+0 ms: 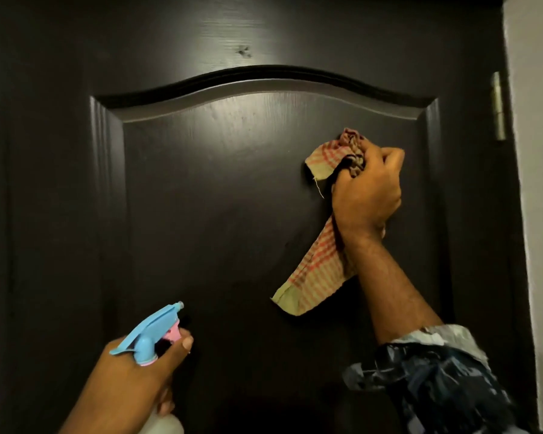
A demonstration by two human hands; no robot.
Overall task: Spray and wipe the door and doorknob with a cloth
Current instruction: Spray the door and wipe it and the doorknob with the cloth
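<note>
We cannot see the doorknob anywhere on the dark brown panelled wooden door [220, 195], whose top, bottom and left side run past the frame's edges. The clear plastic spray bottle with its blue and pink trigger head [152, 335] is mostly hidden behind our left hand [138, 371] and cut off at the bottom edge. Our right hand [365, 189] covers the bunched middle of the red and yellow checked cloth [314, 270], so its full shape stays unclear.
</note>
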